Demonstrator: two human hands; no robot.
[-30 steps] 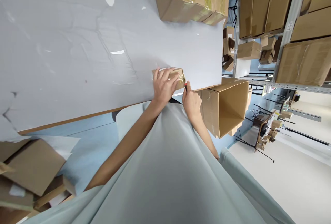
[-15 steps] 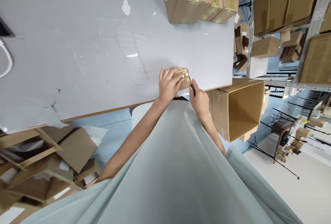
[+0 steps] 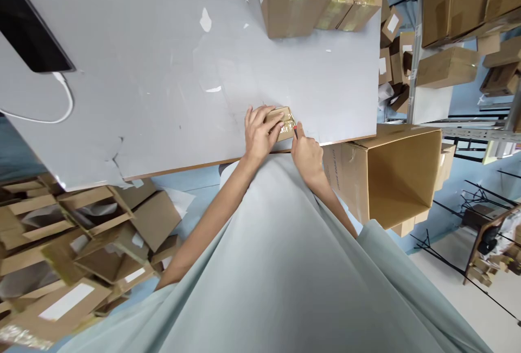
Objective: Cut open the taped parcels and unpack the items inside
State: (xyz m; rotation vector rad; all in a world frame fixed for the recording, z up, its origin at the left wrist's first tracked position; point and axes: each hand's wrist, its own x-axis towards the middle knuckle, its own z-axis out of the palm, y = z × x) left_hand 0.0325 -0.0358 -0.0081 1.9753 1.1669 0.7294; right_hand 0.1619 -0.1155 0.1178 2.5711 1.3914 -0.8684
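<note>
Small taped box (image 3: 284,120) at table (image 3: 163,70) near edge, about 5 o'clock. Left hand (image 3: 259,134) lies on it, fingers spread flat. Right hand (image 3: 307,152) clamped on cutter (image 3: 295,130) at the box's 4 o'clock corner. Looks early: tape intact, flaps shut.

Left hand (image 3: 260,137) hides most of the box (image 3: 285,117), right hand's (image 3: 308,153) tool (image 3: 294,131) too small to tell, phone (image 3: 32,32) cut off far left.

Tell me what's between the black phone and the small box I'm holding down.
Head view: only bare grey tabletop, with a few stuck scraps of tape, between the phone and the small box under your left hand.
</note>
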